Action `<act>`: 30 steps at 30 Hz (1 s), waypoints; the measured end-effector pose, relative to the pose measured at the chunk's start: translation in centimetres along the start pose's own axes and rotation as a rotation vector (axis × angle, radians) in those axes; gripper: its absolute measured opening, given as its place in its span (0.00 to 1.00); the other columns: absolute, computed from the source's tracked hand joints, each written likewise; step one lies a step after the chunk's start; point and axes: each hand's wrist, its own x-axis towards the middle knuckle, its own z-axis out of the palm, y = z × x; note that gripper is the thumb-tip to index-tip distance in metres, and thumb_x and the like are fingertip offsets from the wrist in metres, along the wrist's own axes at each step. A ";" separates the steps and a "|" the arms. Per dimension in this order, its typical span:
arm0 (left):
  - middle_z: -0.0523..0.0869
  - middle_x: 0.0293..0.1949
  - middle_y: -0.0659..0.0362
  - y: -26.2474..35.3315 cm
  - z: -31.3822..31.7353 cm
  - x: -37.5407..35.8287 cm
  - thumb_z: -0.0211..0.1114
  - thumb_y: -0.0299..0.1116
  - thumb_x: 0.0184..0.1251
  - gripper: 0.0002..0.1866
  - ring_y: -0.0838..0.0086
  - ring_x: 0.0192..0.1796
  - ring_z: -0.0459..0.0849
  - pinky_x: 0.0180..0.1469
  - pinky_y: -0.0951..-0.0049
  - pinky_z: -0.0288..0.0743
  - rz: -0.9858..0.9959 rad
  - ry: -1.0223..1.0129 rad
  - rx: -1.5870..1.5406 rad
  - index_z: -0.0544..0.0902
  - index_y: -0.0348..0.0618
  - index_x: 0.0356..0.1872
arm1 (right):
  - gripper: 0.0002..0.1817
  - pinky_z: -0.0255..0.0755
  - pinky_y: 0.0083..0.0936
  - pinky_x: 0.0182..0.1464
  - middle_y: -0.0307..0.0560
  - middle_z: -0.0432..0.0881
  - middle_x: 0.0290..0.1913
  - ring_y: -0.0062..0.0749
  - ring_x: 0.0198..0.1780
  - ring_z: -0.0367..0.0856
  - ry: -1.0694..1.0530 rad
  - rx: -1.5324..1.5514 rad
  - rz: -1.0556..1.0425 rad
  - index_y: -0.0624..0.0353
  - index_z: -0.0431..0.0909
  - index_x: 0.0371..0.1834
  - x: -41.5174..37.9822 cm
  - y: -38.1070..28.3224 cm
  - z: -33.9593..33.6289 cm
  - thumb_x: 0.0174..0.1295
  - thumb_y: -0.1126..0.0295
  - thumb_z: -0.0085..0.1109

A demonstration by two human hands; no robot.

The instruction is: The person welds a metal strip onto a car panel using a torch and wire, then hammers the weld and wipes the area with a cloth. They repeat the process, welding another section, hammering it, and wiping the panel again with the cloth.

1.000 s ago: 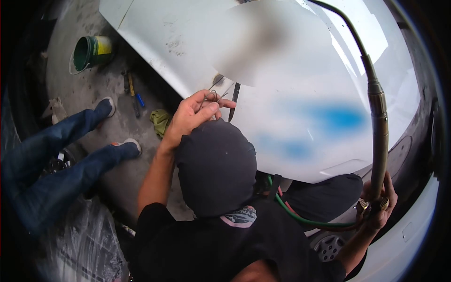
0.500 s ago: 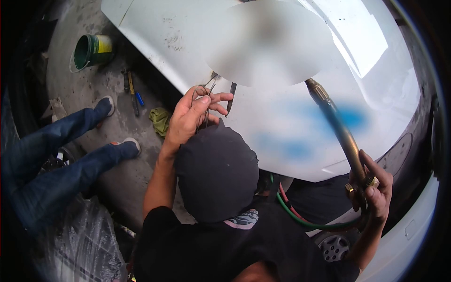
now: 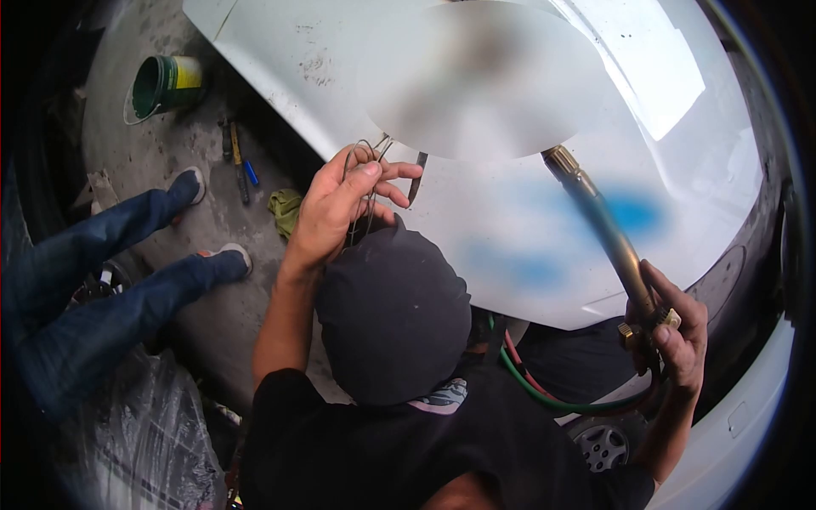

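The white car panel spreads beneath everything, with a blurred patch hiding its upper middle. Over the panel's right half slants the brass torch, its long axis running from beyond the near right edge toward that patch, where the far end is lost. Green and red hoses curve below the panel's near edge. The right hand, just outside the panel's near right edge, is wrapped round the torch's rear, thumb beside the brass knobs. The left hand is at the panel's left edge, thumb and fingers pinching thin bent wires; their upper ends point up the panel to the patch's left rim. So wires and torch lean toward the patch from opposite sides, bare panel between. A narrow dark strip shows against the panel beside the left fingertips; whether they touch it, I cannot tell.
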 end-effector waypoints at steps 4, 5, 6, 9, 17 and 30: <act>0.86 0.58 0.39 0.2 0.0 0.2 0.52 0.36 0.86 0.09 0.70 0.47 0.89 0.44 0.72 0.86 -0.018 0.006 0.044 0.71 0.41 0.50 | 0.40 0.75 0.20 0.24 0.53 0.86 0.37 0.25 0.17 0.80 0.020 -0.001 0.012 0.72 0.71 0.75 -0.3 0.1 0.0 0.62 0.59 0.67; 0.86 0.58 0.39 0.2 0.0 0.3 0.52 0.36 0.86 0.09 0.70 0.47 0.89 0.44 0.72 0.86 -0.019 0.005 0.044 0.71 0.41 0.50 | 0.40 0.75 0.20 0.24 0.53 0.86 0.37 0.25 0.17 0.80 0.021 -0.001 0.012 0.72 0.71 0.75 -0.4 0.1 0.0 0.62 0.59 0.67; 0.86 0.58 0.38 0.3 0.0 0.3 0.52 0.36 0.86 0.08 0.70 0.47 0.89 0.44 0.72 0.86 -0.016 0.000 0.042 0.71 0.41 0.50 | 0.40 0.76 0.20 0.24 0.53 0.86 0.37 0.25 0.17 0.80 0.025 0.005 0.013 0.72 0.72 0.75 -0.4 0.0 0.0 0.62 0.58 0.67; 0.86 0.58 0.38 0.5 0.3 0.2 0.51 0.35 0.86 0.08 0.70 0.47 0.89 0.43 0.72 0.86 -0.011 0.000 0.034 0.71 0.41 0.50 | 0.41 0.76 0.20 0.24 0.53 0.86 0.37 0.25 0.18 0.81 0.036 0.015 0.013 0.72 0.72 0.75 -0.6 0.0 0.0 0.61 0.58 0.68; 0.86 0.57 0.37 0.9 0.4 -0.2 0.52 0.35 0.86 0.09 0.70 0.47 0.89 0.44 0.72 0.86 -0.004 0.006 0.034 0.71 0.40 0.52 | 0.41 0.76 0.20 0.24 0.53 0.87 0.38 0.25 0.18 0.81 0.020 -0.010 0.028 0.72 0.72 0.75 -0.7 -0.3 -0.2 0.61 0.59 0.68; 0.86 0.58 0.38 0.9 0.7 -0.2 0.52 0.36 0.86 0.09 0.71 0.47 0.88 0.45 0.72 0.86 -0.017 -0.014 0.049 0.72 0.40 0.51 | 0.41 0.76 0.20 0.24 0.53 0.87 0.37 0.24 0.19 0.81 0.039 -0.020 0.007 0.74 0.72 0.74 -1.2 -0.4 -0.3 0.60 0.58 0.68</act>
